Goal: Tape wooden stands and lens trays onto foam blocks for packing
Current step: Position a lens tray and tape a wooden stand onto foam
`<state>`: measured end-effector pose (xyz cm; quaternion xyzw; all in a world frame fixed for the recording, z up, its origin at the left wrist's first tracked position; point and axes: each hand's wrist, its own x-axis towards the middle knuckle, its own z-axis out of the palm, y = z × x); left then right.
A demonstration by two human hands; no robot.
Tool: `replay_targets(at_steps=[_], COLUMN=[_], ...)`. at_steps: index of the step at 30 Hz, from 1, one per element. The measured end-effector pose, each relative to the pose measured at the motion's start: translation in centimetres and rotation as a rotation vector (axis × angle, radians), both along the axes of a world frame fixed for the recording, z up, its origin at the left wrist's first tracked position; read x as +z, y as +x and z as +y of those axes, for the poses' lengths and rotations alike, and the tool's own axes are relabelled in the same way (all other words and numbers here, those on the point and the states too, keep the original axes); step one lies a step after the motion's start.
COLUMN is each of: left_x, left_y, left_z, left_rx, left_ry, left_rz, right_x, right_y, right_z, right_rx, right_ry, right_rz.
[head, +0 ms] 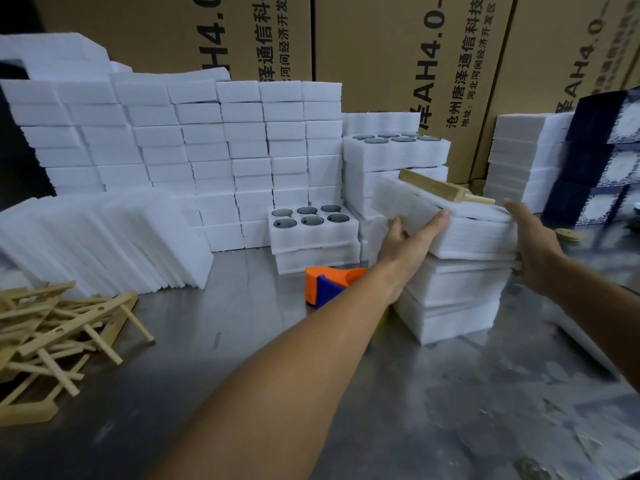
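Nearest, on the steel counter (242, 341), a heap of wooden stands (52, 327) lies at the left, too tangled to count. Two bare forearms reach forward over the counter. The left hand (408, 237) presses its thumb and fingers against the near left edge of a foam block (460, 233), while the right hand (533, 244) curls its fingers round that block's right end. The block tops a stack of about three others and carries one wooden stand (443, 190) lying tilted across it. Just left of the stack sits one orange and blue tape dispenser (329, 282). Farther back stand two visible six-hole lens trays (311, 220) (one low, one higher on a foam pile), then a wall of foam blocks (173, 140) and cardboard cartons (398, 46).
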<state>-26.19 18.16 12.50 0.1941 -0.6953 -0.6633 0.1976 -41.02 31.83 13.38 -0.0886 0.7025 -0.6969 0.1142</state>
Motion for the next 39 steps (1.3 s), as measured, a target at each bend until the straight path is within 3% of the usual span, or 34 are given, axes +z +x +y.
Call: replay_targets(at_steps=[11,16,19,22,27,31,35,39], left_x=[-1.7,-4.3,-6.1,-8.3,-12.0,-13.0,-12.5,-10.8], left_y=[3.1,6.2,8.5,11.3,16.8,20.2,20.9,19.4], left_z=[-2.1,-4.4,-6.1,-7.7,-10.2,-12.4,-14.6,-16.3], left_rx=[0.140,0.374,0.442,0.496,0.521,0.568,0.579,0.546], left_ry=[-0.051,-0.240,-0.274,-0.309,-0.471,-0.656,-0.541,-0.411], left_rz=[-0.066,-0.049,-0.108,-0.210,-0.412,-0.508,-0.492,-0.427], right_x=[0.4,-1.9,-4.3,-7.0,-11.1,-12.1,-11.4,-9.1], right_y=[1.9,2.8,5.1,8.9,13.9,16.7,18.2,17.5], right_z=[0.0,0.5,0.5,-0.1,-2.1,-4.6,-7.8,-11.6], right_rx=[-0.140,-0.322,-0.515,-0.570,-0.514,-0.309,-0.031,0.139], right_ry=[-0.036,-0.145,-0.097,-0.034,0.036,0.086,0.110,0.139], right_rz=[0.136,0.038,0.005,-0.058,0.014,0.301,0.526,0.605])
